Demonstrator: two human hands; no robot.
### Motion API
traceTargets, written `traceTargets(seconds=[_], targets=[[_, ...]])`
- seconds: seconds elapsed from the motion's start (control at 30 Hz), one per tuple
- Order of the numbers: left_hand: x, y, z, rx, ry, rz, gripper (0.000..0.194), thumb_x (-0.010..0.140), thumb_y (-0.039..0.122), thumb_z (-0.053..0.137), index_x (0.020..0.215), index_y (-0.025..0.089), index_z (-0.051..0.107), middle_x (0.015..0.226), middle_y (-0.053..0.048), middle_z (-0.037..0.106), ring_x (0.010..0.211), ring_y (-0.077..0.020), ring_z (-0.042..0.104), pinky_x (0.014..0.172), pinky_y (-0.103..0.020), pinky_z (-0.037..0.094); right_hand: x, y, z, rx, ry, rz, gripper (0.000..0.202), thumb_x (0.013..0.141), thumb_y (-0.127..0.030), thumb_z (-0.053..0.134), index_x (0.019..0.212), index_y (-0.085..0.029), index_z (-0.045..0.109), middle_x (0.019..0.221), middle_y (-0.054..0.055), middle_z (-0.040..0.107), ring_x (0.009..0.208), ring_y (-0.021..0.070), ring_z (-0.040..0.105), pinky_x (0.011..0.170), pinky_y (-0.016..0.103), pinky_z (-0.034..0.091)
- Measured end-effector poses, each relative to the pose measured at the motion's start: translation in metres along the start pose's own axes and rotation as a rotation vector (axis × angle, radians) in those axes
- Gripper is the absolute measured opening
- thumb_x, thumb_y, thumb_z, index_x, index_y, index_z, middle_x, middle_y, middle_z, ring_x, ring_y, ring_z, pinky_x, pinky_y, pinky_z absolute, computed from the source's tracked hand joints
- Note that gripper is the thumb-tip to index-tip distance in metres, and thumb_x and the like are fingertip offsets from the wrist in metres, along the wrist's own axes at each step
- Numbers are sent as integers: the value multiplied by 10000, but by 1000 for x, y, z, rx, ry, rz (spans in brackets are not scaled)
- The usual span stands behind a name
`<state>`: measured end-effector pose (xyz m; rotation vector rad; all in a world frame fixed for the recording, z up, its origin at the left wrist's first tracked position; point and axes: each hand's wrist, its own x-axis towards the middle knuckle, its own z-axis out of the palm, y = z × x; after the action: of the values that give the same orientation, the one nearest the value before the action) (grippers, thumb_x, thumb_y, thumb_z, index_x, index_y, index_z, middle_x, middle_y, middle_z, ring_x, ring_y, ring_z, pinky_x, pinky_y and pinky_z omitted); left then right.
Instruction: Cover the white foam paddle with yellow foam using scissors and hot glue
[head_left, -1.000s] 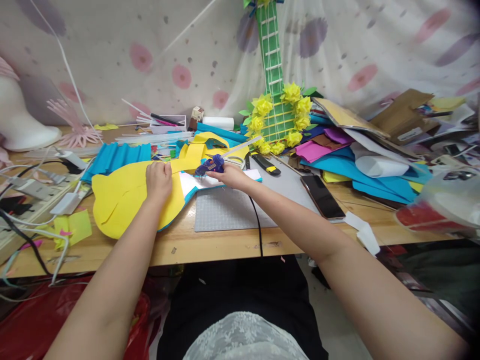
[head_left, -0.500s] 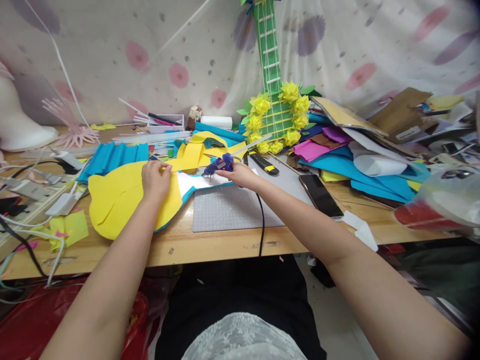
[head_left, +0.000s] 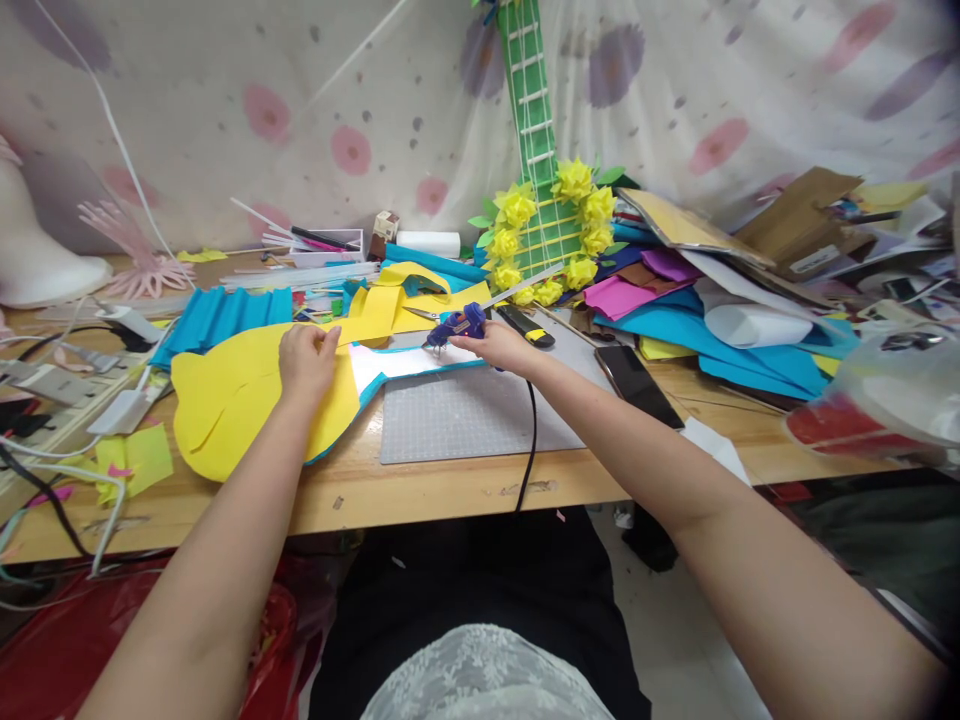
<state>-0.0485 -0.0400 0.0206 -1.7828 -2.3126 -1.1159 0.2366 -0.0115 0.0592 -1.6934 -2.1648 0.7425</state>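
Note:
A guitar-shaped cutout with a yellow body (head_left: 232,390) and a white, blue-edged neck (head_left: 409,362) lies on the desk, its neck over a grey cutting mat (head_left: 457,420). My left hand (head_left: 306,362) rests on the yellow body, its fingers pinching the end of a yellow paper strip (head_left: 373,312). In my right hand (head_left: 501,347) is a blue glue gun (head_left: 459,325), its nozzle pointing down at the white neck, with a glue stick out of its back. Whether the nozzle touches the neck is too small to tell.
A green paper guitar with yellow flowers (head_left: 536,225) stands at the back. Right of the mat lie a black phone (head_left: 637,385), a cutter (head_left: 525,325) and piled blue paper (head_left: 750,350). A power strip with cables (head_left: 67,400) is at the left. The glue gun's cord crosses the desk edge.
My right hand has moved the glue gun a little to the right along the white neck. My left hand still holds the yellow strip at nearly the same spot. The view has shifted slightly.

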Motion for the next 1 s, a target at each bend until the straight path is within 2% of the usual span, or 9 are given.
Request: traceTargets(seconds=[0.2,0.53,0.7,0.87,1.0], targets=[[1,-2,0,13,-17,2,297,817,370,481,567,235,393,696,-65,499,847,-256,516,810,-382,394,-1,10,-5,22,2,20,460,774,-560,564,959,-153,672,688,64,617,627,165,560,576,268,409],[1,-2,0,7,-10,-1,305,817,380,473,572,233,367,690,-59,489,829,-249,513,799,-368,398,-5,29,-18,-33,53,75,433,785,-542,563,939,-152,670,732,69,644,617,148,565,556,251,410],[0,-2,-1,-1,-12,1,301,811,395,467,574,237,369,686,-60,481,826,-251,513,796,-373,403,-10,38,-27,23,3,118,393,803,-523,558,867,-148,656,720,62,658,510,102,532,473,220,408],[0,1,-2,-18,-16,-14,289,799,396,459,573,237,373,709,-76,487,843,-269,520,815,-415,400,-16,37,-36,98,-35,133,337,815,-468,575,801,-136,632,768,79,679,476,78,526,412,195,405],[0,1,-2,-21,-3,-12,289,793,408,450,573,236,375,716,-83,496,846,-275,519,812,-425,406,-12,32,-31,116,-40,111,346,814,-480,574,757,-142,621,722,76,664,495,86,538,403,194,401]])
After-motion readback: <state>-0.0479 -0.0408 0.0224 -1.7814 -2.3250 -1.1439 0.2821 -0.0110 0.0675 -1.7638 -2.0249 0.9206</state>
